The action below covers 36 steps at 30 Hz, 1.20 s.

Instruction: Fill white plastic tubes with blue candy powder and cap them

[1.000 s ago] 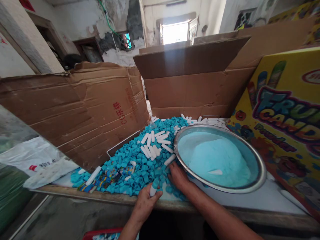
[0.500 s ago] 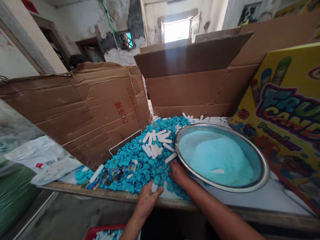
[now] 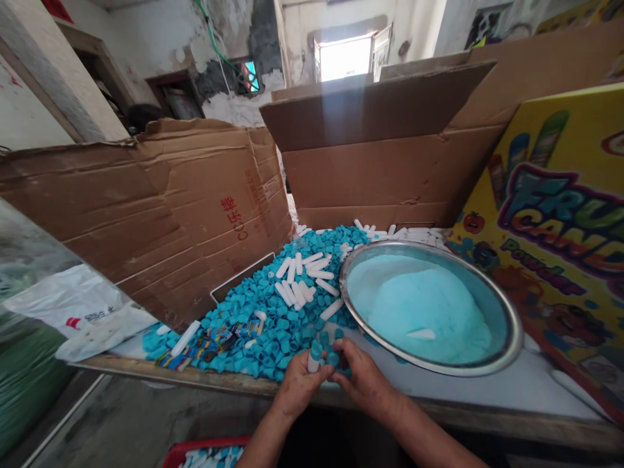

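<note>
My left hand (image 3: 298, 385) is closed around a small white plastic tube (image 3: 313, 364) with a blue top, held upright above the table's front edge. Whether that top is a cap or powder is hard to tell. Close beside it, my right hand (image 3: 363, 377) pinches a blue cap (image 3: 333, 359) between thumb and fingers. Behind both hands spreads a heap of blue caps (image 3: 277, 331), with several white tubes (image 3: 296, 292) lying on it. A steel basin (image 3: 511, 325) of pale blue powder (image 3: 424, 299) stands to the right, a white tube-like piece lying in the powder.
Cardboard walls (image 3: 195, 214) rise at the left and back. A yellow printed box (image 3: 550, 214) leans at the right. White plastic bags (image 3: 104, 318) hang over the left corner. Below the table edge sits a red crate (image 3: 178, 452) holding blue and white pieces.
My right hand has left the heap of caps and come toward me with a blue cap, next to my left hand. My left hand has shifted slightly right and up with the tube.
</note>
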Each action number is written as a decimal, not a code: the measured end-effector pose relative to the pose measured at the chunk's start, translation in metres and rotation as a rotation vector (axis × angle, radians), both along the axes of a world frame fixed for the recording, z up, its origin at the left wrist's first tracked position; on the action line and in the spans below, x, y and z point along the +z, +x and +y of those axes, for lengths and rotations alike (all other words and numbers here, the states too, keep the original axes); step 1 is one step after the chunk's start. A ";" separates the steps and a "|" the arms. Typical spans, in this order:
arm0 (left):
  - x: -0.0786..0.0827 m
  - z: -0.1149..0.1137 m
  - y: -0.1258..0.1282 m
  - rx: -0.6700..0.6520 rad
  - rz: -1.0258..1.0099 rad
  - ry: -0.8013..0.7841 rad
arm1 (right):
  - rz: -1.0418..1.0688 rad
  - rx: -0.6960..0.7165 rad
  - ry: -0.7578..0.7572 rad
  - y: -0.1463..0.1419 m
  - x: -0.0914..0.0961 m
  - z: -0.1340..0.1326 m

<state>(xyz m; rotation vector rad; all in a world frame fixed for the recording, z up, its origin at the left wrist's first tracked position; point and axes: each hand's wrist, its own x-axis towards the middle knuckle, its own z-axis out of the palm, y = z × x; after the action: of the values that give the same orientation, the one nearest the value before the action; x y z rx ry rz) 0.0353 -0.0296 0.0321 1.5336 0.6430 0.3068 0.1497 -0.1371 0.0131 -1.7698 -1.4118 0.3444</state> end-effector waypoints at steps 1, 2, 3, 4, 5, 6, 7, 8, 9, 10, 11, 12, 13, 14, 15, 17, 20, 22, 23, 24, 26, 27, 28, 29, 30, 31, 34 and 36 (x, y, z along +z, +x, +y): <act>0.001 0.000 -0.001 -0.022 -0.003 0.031 | 0.037 0.027 -0.007 0.000 0.005 -0.003; 0.002 0.000 -0.003 -0.048 -0.005 0.068 | 0.050 0.063 -0.012 0.001 0.011 -0.006; 0.003 -0.001 -0.003 -0.075 -0.007 0.108 | 0.039 0.095 -0.021 0.002 0.016 -0.008; 0.003 -0.001 -0.004 -0.100 -0.003 0.147 | 0.008 0.115 -0.041 0.003 0.020 -0.010; 0.003 -0.002 -0.004 -0.126 0.006 0.181 | -0.029 0.123 -0.073 0.004 0.022 -0.012; 0.003 -0.003 -0.003 -0.144 0.022 0.208 | -0.059 0.121 -0.109 0.006 0.024 -0.013; 0.003 -0.003 -0.002 -0.158 0.040 0.228 | -0.072 0.110 -0.141 0.008 0.024 -0.015; 0.002 -0.004 -0.002 -0.167 0.055 0.246 | -0.065 0.090 -0.159 0.009 0.023 -0.017; 0.001 -0.004 -0.001 -0.173 0.070 0.266 | -0.037 0.060 -0.158 0.011 0.022 -0.020; 0.000 -0.005 0.000 -0.181 0.084 0.291 | 0.013 0.025 -0.140 0.013 0.022 -0.023; -0.001 -0.005 0.001 -0.193 0.100 0.323 | 0.091 -0.012 -0.120 0.014 0.022 -0.027; -0.002 -0.005 0.001 -0.210 0.125 0.364 | 0.197 -0.044 -0.109 0.016 0.023 -0.031; -0.002 -0.005 0.002 -0.231 0.157 0.415 | 0.323 -0.059 -0.110 0.017 0.025 -0.035; -0.002 -0.005 0.003 -0.251 0.193 0.466 | 0.454 -0.058 -0.119 0.018 0.028 -0.037; -0.002 -0.005 0.003 -0.271 0.226 0.514 | 0.570 -0.047 -0.131 0.018 0.032 -0.040; 0.000 -0.007 0.005 -0.307 0.281 0.594 | 0.700 -0.031 -0.141 0.018 0.038 -0.041; 0.005 -0.011 0.006 -0.366 0.340 0.686 | 0.692 -0.032 -0.137 0.016 0.041 -0.041; 0.008 -0.014 0.007 -0.421 0.387 0.759 | 0.667 -0.020 -0.152 0.015 0.039 -0.040; 0.010 -0.016 0.007 -0.449 0.411 0.795 | 0.661 -0.014 -0.163 0.014 0.037 -0.040; 0.011 -0.017 0.007 -0.475 0.433 0.825 | 0.660 -0.007 -0.179 0.013 0.036 -0.040; 0.013 -0.019 0.006 -0.509 0.466 0.857 | 0.684 0.012 -0.226 0.012 0.035 -0.041; 0.013 -0.019 0.005 -0.519 0.469 0.861 | 0.706 0.021 -0.257 0.011 0.035 -0.042; 0.013 -0.020 0.005 -0.530 0.466 0.861 | 0.728 0.028 -0.286 0.011 0.035 -0.042; 0.013 -0.021 0.005 -0.542 0.461 0.860 | 0.747 0.034 -0.314 0.011 0.035 -0.043; 0.013 -0.021 0.005 -0.556 0.458 0.862 | 0.759 0.036 -0.333 0.011 0.035 -0.043; 0.012 -0.022 0.005 -0.568 0.460 0.865 | 0.762 0.033 -0.343 0.011 0.035 -0.044; 0.011 -0.027 0.003 -0.547 0.472 0.810 | 0.729 0.011 -0.334 0.006 0.032 -0.043; 0.010 -0.032 -0.003 -0.475 0.458 0.705 | 0.678 0.004 -0.314 -0.002 0.028 -0.039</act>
<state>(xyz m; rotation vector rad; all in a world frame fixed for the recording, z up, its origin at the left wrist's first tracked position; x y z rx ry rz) 0.0326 -0.0612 0.0421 2.4127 0.5165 -0.2210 0.1476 -0.1760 0.0416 -1.6530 -0.9010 1.0998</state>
